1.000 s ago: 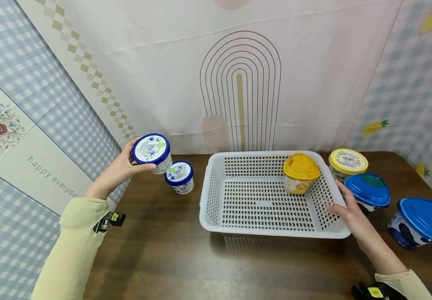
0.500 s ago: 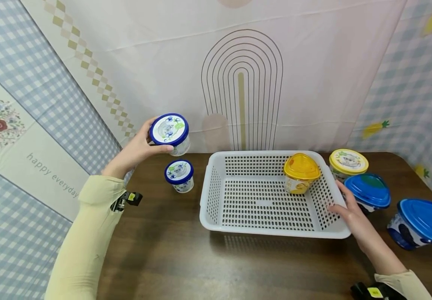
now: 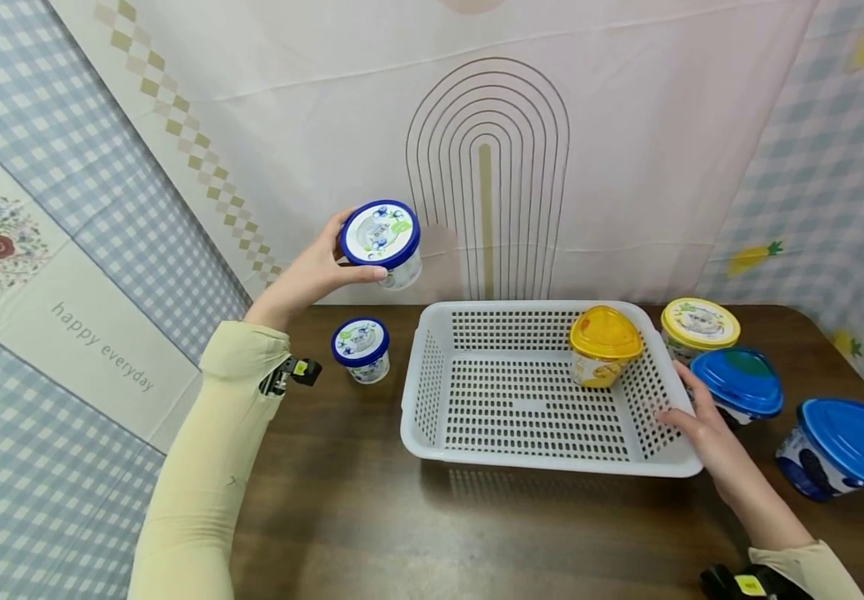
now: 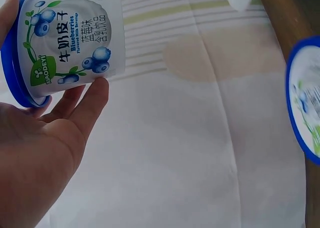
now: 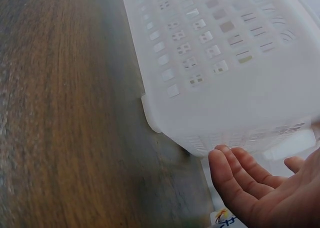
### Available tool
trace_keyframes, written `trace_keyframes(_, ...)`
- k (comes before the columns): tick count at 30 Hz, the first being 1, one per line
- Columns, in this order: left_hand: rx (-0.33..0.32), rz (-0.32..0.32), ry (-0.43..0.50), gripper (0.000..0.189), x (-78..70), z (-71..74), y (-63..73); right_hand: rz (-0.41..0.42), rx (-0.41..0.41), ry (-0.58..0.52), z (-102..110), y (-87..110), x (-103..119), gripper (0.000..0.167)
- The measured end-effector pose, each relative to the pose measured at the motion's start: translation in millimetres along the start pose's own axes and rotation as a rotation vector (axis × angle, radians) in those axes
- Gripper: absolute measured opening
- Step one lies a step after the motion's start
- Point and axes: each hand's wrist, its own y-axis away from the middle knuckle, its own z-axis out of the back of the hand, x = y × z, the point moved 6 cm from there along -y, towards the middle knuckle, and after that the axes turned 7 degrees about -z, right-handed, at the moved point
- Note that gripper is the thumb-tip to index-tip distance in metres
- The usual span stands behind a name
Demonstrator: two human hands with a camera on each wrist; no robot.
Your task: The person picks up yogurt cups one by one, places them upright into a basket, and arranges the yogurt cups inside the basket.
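My left hand [image 3: 327, 262] grips a blueberry milk tub [image 3: 382, 235] with a dark blue lid, raised before the backdrop, left of the basket. Blueberries and lettering show on its side in the left wrist view, where the fingers and palm [image 4: 45, 143] wrap it from below. Another blue-lidded blueberry tub [image 3: 361, 343] stands on the table under that arm. The right hand [image 3: 709, 433] holds the right end of a white perforated basket [image 3: 536, 460], thumb at the inner wall. In the right wrist view its curled fingers [image 5: 240, 173] are at the basket's outer side.
Inside the basket, at the back right, sits a yellow-lidded tub [image 3: 602, 346]. Right of the basket stand a round yellow tub [image 3: 700, 323], a tub with a blue lid [image 3: 735, 382] and a larger blue-lidded tub [image 3: 855, 442]. A fabric backdrop [image 3: 312, 125] rises behind the table.
My left hand has lifted the blueberry tub upward and to the right, toward the basket. The right hand and the basket have stayed in place.
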Motion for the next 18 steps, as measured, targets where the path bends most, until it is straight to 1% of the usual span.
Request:
trace_keyframes(5, 0.011, -0.026, 0.016, 0.107, -10.8, -13.8, -13.5, 0.000, 0.003, 0.000, 3, -1.0, 0, 0.083)
trace_keyframes(11, 0.053, -0.090, 0.060, 0.103, -26.4, -37.2, -31.1, -0.009, 0.006, -0.012, 4, 0.6, -3, 0.083)
trace_keyframes(18, 0.092, -0.156, 0.093, 0.103, -44.4, -62.4, -46.5, -0.007, -0.001, -0.011, 6, 1.1, -3, 0.083)
